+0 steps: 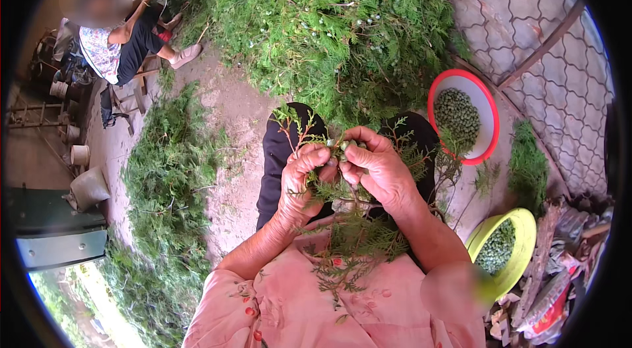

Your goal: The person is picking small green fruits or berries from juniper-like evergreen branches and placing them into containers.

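Above my lap, my left hand (pixel 306 178) pinches a leafy conifer branch (pixel 358 239) that hangs down over my pink shirt. Beside it, the fingers of my right hand (pixel 377 165) close around a small cluster of green seed cones (pixel 345 148) on the twigs. Both hands nearly touch at the fingertips. Some cones are hidden behind the fingers. To the right of my knee stands a white basin (pixel 486 126) with a red rim, partly filled with loose green cones (pixel 456 116).
A large heap of cut conifer branches (pixel 326 27) lies ahead, and another pile (pixel 168 190) runs along the left. A yellow-green basin (pixel 526 239) of cones sits at right, near firewood (pixel 538 259). Another person (pixel 118 42) sits at upper left, holding a sprig.
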Demonstrator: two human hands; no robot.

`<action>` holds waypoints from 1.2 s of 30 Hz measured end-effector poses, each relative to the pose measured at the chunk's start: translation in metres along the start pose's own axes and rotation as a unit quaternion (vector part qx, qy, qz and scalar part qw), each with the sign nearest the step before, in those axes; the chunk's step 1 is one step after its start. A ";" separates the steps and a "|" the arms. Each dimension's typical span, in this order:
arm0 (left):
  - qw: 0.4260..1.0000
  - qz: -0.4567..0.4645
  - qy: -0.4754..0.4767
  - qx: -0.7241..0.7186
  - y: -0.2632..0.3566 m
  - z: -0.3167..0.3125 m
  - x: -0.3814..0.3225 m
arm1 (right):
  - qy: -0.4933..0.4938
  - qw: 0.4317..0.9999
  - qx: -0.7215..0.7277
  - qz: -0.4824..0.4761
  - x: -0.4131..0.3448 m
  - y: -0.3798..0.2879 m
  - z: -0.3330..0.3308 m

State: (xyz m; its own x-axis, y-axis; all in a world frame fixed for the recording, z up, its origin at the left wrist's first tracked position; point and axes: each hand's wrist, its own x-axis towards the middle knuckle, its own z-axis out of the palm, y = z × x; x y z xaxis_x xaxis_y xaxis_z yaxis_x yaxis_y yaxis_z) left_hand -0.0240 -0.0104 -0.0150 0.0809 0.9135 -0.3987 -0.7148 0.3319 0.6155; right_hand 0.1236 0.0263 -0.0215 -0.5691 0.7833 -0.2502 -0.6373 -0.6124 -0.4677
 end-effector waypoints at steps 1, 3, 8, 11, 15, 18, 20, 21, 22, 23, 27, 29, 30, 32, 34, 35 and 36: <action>1.000 0.000 0.000 0.000 0.000 0.000 0.000 | 0.000 1.000 0.000 0.000 0.001 0.001 -0.002; 0.999 0.017 -0.028 0.006 0.000 0.001 0.000 | 0.013 0.998 0.040 -0.038 0.005 0.001 -0.006; 0.997 -0.030 -0.064 -0.013 0.002 -0.008 0.004 | -0.007 0.992 -0.106 -0.066 0.000 -0.006 0.010; 0.999 -0.039 -0.002 -0.024 -0.001 -0.006 0.004 | -0.031 0.963 -0.266 -0.027 -0.001 -0.016 0.013; 0.999 -0.027 0.005 0.045 0.002 0.001 0.003 | -0.042 0.918 -0.388 -0.070 -0.001 -0.015 0.009; 0.992 0.006 0.084 0.092 0.004 0.022 -0.003 | 0.036 0.970 -0.234 -0.045 -0.003 -0.005 0.009; 0.995 0.031 0.069 0.071 0.002 0.016 -0.003 | 0.056 0.986 -0.147 -0.052 0.000 -0.010 0.011; 0.995 0.060 0.061 0.049 0.001 0.012 -0.003 | 0.068 0.995 -0.057 -0.054 0.000 -0.014 0.011; 0.992 0.078 0.093 0.018 0.000 0.011 0.001 | 0.103 0.992 -0.010 -0.066 0.000 -0.024 0.014; 0.994 0.070 0.085 -0.001 0.001 0.010 0.003 | 0.071 0.992 0.019 -0.100 0.002 -0.033 0.004; 0.999 0.011 0.039 -0.011 0.001 -0.007 0.004 | 0.069 0.970 0.103 -0.212 -0.009 -0.095 -0.021; 0.995 0.037 0.093 -0.022 -0.001 0.000 0.005 | 0.139 0.941 0.144 -0.272 -0.018 -0.128 -0.047; 0.995 0.043 0.079 -0.042 -0.002 0.002 0.006 | 0.162 0.932 0.161 -0.280 -0.025 -0.147 -0.075; 0.997 0.029 0.072 -0.027 -0.001 0.003 0.005 | 0.188 0.920 0.177 -0.295 -0.031 -0.174 -0.130; 0.997 0.026 0.075 -0.022 -0.001 -0.002 0.004 | 0.402 0.826 0.173 -0.354 -0.031 -0.190 -0.162; 0.996 0.025 0.084 -0.032 -0.004 -0.012 0.006 | 0.404 0.824 0.172 -0.358 -0.035 -0.195 -0.172; 0.996 0.013 0.077 -0.036 -0.002 -0.016 0.004 | 0.410 0.811 0.163 -0.385 -0.038 -0.197 -0.176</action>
State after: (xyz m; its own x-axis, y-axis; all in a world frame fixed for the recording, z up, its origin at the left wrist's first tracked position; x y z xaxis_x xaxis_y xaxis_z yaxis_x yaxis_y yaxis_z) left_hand -0.0331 -0.0109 -0.0290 -0.0414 0.8724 -0.4870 -0.7633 0.2869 0.5789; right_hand 0.3624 0.1357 -0.0693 0.5136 0.6729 -0.5324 -0.8196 0.2010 -0.5366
